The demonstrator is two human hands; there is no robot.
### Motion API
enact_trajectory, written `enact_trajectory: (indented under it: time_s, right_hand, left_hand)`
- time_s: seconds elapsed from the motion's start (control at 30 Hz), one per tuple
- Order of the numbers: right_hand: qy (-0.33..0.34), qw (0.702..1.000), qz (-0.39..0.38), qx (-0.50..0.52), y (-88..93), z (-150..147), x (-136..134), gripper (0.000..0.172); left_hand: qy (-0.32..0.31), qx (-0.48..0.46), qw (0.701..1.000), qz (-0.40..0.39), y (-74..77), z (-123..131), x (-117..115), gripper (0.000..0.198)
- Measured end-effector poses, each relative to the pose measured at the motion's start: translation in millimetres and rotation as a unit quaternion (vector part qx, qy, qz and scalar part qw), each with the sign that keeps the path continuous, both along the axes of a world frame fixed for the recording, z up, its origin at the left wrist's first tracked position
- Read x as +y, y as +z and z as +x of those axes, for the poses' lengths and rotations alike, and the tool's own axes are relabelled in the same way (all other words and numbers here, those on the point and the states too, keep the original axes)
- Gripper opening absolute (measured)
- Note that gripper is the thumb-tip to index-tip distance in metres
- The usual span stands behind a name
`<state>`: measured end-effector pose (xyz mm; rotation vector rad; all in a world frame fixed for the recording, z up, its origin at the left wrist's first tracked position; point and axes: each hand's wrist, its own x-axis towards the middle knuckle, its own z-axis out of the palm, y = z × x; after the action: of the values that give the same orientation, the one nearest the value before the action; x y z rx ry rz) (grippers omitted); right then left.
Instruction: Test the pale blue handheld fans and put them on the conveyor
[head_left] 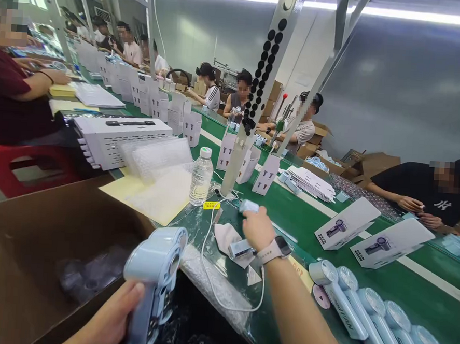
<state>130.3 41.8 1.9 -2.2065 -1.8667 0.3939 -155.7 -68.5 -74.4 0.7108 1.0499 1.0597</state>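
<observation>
My left hand (122, 305) is closed round a light blue handheld fan (156, 261), held upright above the front edge of the bench. My right hand (258, 228), with a watch at the wrist, reaches across the green bench, its fingers closed on a small light blue piece (248, 206) whose full shape is hidden. Below that hand a grey-blue part (241, 248) lies on a white cloth (224, 238). A white cable (204, 264) loops over the bench beside it. Several light blue fans (346, 309) lie in a row at the right.
A water bottle (201, 178) stands beside a metal post (236, 159). A cardboard box (54, 244) is at the left, below a white carton (123, 139). Open fan boxes (346, 223) stand on the green belt (421, 287). Several people sit along the line.
</observation>
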Motion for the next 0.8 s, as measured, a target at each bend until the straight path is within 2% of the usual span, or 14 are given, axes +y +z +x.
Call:
enact_trajectory:
  time_s: [0.13, 0.17, 0.2, 0.23, 0.27, 0.3, 0.33, 0.37, 0.43, 0.47, 0.57, 0.63, 0.7, 0.8]
  right_hand:
    - [0.071, 0.992, 0.057, 0.088, -12.8, -46.5, -57.6, 0.038]
    - [0.087, 0.982, 0.072, 0.151, -16.4, -51.8, -71.6, 0.042]
    - [0.104, 0.960, 0.086, 0.247, -19.4, -54.2, -84.6, 0.046]
    - [0.118, 0.918, 0.100, 0.366, -21.5, -53.7, -96.5, 0.048]
    - [0.125, 0.860, 0.108, 0.483, -22.1, -50.5, -107.4, 0.048]
    - [0.124, 0.798, 0.107, 0.579, -21.1, -44.9, -117.4, 0.049]
    - [0.119, 0.753, 0.096, 0.640, -18.7, -37.4, -126.7, 0.050]
    - [0.110, 0.734, 0.079, 0.665, -15.4, -28.9, -135.6, 0.051]
    - [0.088, 0.732, 0.041, 0.675, -8.4, -12.4, -151.7, 0.053]
    - [0.076, 0.732, 0.028, 0.677, -6.1, -6.0, -158.5, 0.053]
    - [0.025, 0.735, 0.035, 0.676, -6.4, 1.3, -170.6, 0.053]
    - [-0.009, 0.741, 0.059, 0.668, -10.7, -1.2, -171.2, 0.053]
    - [-0.032, 0.743, 0.080, 0.664, -15.0, -5.2, -168.5, 0.053]
    - [-0.049, 0.735, 0.085, 0.671, -19.1, -9.0, -164.2, 0.051]
  left_hand:
    - [-0.068, -0.055, 0.990, 0.108, 22.6, 28.3, 14.9, 0.053]
    - [-0.099, -0.053, 0.984, 0.137, 29.9, 35.3, 18.5, 0.053]
    - [-0.136, -0.043, 0.976, 0.166, 38.3, 42.5, 21.7, 0.053]
    - [-0.179, -0.023, 0.965, 0.192, 47.3, 49.7, 24.6, 0.051]
    - [-0.219, -0.004, 0.949, 0.228, 56.4, 56.7, 27.5, 0.051]
    - [-0.249, 0.015, 0.932, 0.264, 64.6, 63.4, 30.6, 0.054]
    - [-0.282, 0.027, 0.914, 0.290, 71.1, 69.5, 33.8, 0.057]
    - [-0.312, 0.021, 0.901, 0.300, 74.9, 74.9, 37.1, 0.057]
    - [-0.358, -0.007, 0.892, 0.275, 73.3, 83.8, 43.2, 0.050]
    - [-0.363, -0.028, 0.898, 0.248, 68.4, 87.4, 45.3, 0.045]
    - [-0.304, -0.097, 0.936, 0.150, 49.3, 96.4, 45.8, 0.037]
    - [-0.255, -0.136, 0.953, 0.086, 42.4, 101.2, 42.3, 0.037]
    - [-0.234, -0.150, 0.960, 0.038, 43.6, 104.7, 38.0, 0.037]
    - [-0.224, -0.139, 0.965, 0.017, 52.4, 107.4, 34.4, 0.038]
